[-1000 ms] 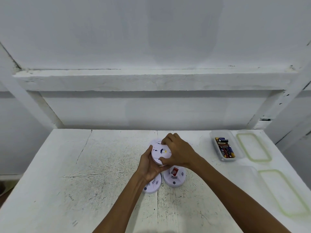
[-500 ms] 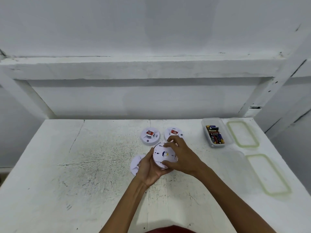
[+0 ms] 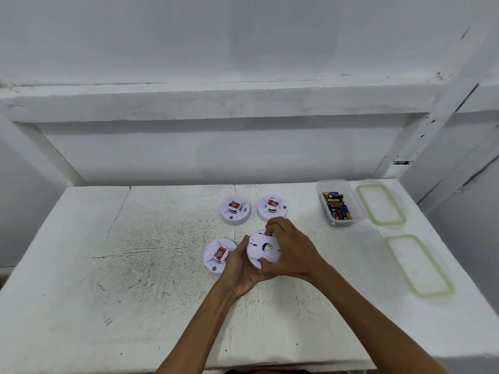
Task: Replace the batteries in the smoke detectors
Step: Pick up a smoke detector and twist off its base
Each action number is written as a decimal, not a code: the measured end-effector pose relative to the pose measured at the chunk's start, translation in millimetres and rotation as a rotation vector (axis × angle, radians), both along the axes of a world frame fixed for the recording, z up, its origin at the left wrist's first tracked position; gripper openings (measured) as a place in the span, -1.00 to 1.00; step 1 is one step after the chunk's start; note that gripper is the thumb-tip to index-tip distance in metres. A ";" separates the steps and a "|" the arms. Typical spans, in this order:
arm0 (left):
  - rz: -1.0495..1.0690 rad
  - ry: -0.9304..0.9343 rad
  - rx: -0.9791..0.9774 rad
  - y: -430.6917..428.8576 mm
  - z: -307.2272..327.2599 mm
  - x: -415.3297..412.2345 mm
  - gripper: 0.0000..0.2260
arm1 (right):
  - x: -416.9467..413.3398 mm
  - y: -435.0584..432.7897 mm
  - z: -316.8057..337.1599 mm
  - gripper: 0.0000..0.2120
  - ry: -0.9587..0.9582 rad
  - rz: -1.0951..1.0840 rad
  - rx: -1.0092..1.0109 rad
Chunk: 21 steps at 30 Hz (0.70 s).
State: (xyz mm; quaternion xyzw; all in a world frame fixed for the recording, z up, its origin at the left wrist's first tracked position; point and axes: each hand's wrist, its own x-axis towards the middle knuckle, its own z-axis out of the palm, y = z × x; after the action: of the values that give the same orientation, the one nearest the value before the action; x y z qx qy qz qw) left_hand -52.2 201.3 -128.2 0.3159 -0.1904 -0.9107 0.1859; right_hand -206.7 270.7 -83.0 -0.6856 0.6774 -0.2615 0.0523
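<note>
Only unreadable red labels (image 3: pixel 234 205) near the held detector (image 3: pixel 263 249)

On the worktop (image 3: pixel 108 292) three smoke detectors (image 3: pixel 235 211) (image 3: pixel 272 208) (image 3: pixel 218 255) are laid centrally; a battery tub (image 3: pixel 320 193) and two lids (image 3: pixel 360 203) (image 3: pixel 420 265) are set along the right edge.

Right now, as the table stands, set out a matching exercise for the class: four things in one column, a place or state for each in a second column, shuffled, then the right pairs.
Column one
1. blue-and-yellow-marked smoke detector
2. clear tub
3. far green-rimmed lid
4. near-left smoke detector

Column two
A. rests on the table, red part up
B. lies flat, right of the clear tub
C. gripped by the left hand and the right hand
D. holds batteries

Pairs: 1-C, 2-D, 3-B, 4-A
</note>
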 end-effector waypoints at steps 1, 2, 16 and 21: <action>-0.001 0.001 -0.006 2.3 -1.5 0.8 -0.55 | 0.5 2.1 -2.2 -0.42 -0.017 -0.004 0.009; -0.001 0.001 -0.012 4.2 -3.3 1.6 -0.56 | 1.0 4.2 -4.9 -0.42 -0.032 -0.006 0.019; 0.043 0.005 0.012 8.6 -4.5 5.6 -0.50 | 7.5 7.6 -2.9 -0.40 0.138 -0.007 0.102; 0.034 -0.022 -0.005 9.1 -6.3 3.8 -0.50 | 12.3 -2.4 -2.2 -0.43 0.156 -0.026 0.165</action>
State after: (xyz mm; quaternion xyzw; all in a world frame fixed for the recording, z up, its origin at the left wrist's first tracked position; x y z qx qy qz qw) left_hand -48.4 210.4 -134.6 0.3288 -0.1892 -0.9034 0.2000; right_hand -194.4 268.3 -85.1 -0.6885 0.7073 -0.1516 0.0523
